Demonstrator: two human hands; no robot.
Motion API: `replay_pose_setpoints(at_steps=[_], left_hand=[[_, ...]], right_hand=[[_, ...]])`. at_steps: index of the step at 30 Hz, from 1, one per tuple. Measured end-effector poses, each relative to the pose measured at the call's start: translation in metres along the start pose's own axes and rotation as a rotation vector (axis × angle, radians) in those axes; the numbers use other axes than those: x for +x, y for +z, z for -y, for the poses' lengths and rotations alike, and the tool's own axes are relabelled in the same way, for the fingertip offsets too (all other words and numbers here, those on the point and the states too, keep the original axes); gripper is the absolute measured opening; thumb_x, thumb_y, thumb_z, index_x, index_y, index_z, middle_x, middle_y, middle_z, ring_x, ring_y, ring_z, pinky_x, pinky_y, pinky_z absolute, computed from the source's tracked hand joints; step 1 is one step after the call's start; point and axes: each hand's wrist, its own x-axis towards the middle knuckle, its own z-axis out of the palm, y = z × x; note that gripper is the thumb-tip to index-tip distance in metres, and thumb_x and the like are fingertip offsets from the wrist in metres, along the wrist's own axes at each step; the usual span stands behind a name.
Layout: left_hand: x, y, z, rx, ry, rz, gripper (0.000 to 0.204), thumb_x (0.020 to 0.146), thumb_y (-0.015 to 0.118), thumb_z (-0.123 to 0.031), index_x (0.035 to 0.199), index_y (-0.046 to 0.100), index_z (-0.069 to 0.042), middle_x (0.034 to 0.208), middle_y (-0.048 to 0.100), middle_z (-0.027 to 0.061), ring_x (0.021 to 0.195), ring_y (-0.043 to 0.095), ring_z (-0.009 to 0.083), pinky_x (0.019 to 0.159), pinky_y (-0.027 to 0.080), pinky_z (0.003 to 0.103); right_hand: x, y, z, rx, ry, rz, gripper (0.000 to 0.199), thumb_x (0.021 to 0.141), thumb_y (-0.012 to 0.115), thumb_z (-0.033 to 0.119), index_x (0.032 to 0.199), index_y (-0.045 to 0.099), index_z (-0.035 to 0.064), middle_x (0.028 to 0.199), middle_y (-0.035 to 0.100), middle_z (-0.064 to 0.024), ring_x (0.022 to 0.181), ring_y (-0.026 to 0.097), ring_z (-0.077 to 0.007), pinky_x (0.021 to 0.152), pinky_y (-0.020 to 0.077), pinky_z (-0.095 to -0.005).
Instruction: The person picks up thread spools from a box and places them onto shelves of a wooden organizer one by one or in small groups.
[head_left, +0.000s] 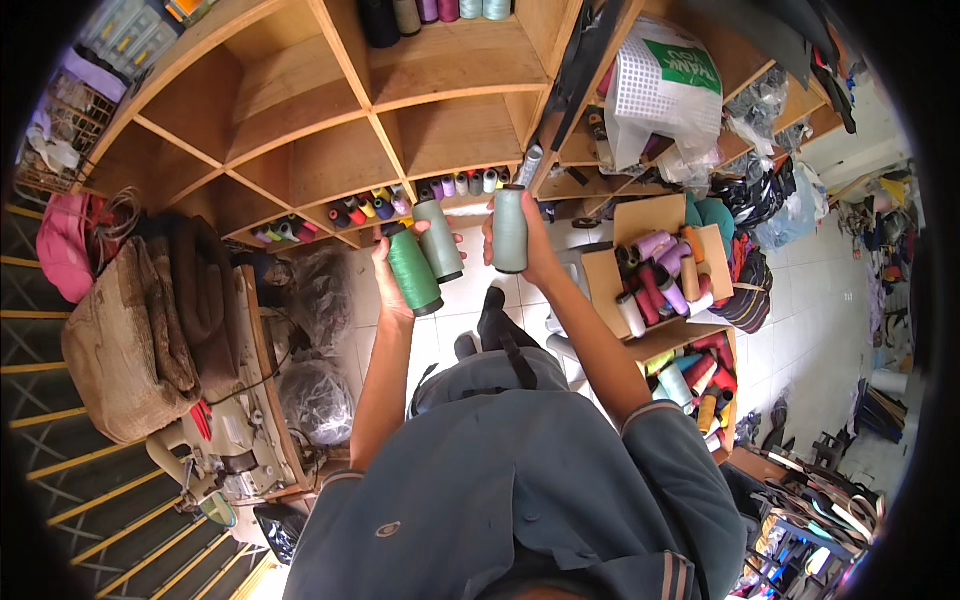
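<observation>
My left hand is closed round two thread spools, side by side. One is a green thread spool with a dark base; the other is a grey-green thread spool, tilted and partly covered by my fingers. In my right hand is a second grey-green thread spool, held upright a little to the right of the other two. Both hands are in front of a wooden shelf unit with square compartments, and no spool I hold touches it. Small thread spools in several colours stand in its lowest row.
To my right, an open cardboard box holds many coloured spools, with another spool-filled box behind it. A white plastic bag hangs over the right shelves. At left are a sewing machine and folded brown cloth.
</observation>
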Motion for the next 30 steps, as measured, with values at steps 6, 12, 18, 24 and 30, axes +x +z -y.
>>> replay_pose_setpoints(at_steps=[6,12,18,24,30], left_hand=[[0.066,0.003,-0.021,0.028,0.054,-0.036,0.063,0.079,0.055,-0.064,0.113,0.061,-0.011,0.129,0.045,0.0253,0.105,0.054,0.0395,0.086,0.049,0.053],[0.133,0.008,-0.043,0.041,0.065,-0.051,0.064,0.08,0.054,-0.063,0.115,0.06,-0.01,0.132,0.043,0.0252,0.108,0.053,0.0395,0.088,0.049,0.054],[0.187,0.011,-0.053,0.037,0.124,-0.092,0.063,0.081,0.053,-0.062,0.116,0.059,-0.009,0.129,0.045,0.0248,0.109,0.053,0.04,0.09,0.048,0.053],[0.232,0.015,-0.061,-0.027,0.177,-0.071,0.064,0.082,0.052,-0.062,0.117,0.057,-0.009,0.129,0.046,0.0238,0.109,0.053,0.0394,0.092,0.047,0.053],[0.239,0.005,-0.058,-0.002,0.208,-0.078,0.063,0.081,0.054,-0.062,0.116,0.058,-0.01,0.128,0.045,0.0243,0.108,0.053,0.0395,0.091,0.048,0.053]], right_hand=[[0.102,-0.008,0.053,0.044,-0.092,-0.084,0.049,0.092,0.044,0.05,0.115,0.047,0.0067,0.088,0.059,-0.0126,0.073,0.063,-0.0244,0.068,0.0531,-0.0389],[0.224,-0.013,0.105,-0.179,-0.389,-0.125,0.046,0.087,0.063,0.028,0.123,0.044,0.0069,0.109,0.055,-0.0074,0.102,0.054,-0.0183,0.089,0.0445,-0.0336],[0.325,-0.02,0.136,-0.603,-0.538,-0.072,0.048,0.085,0.071,0.021,0.122,0.044,0.0045,0.113,0.057,-0.0071,0.104,0.053,-0.0156,0.089,0.0432,-0.0326],[0.379,-0.022,0.144,-0.899,-0.698,-0.157,0.067,0.077,0.076,0.03,0.127,0.045,-0.0005,0.119,0.058,-0.0192,0.111,0.054,-0.0308,0.093,0.0429,-0.0376],[0.409,-0.017,0.143,-0.987,-0.848,-0.17,0.046,0.07,0.081,0.023,0.106,0.061,0.0011,0.102,0.066,-0.016,0.095,0.061,-0.0344,0.083,0.0468,-0.0409]])
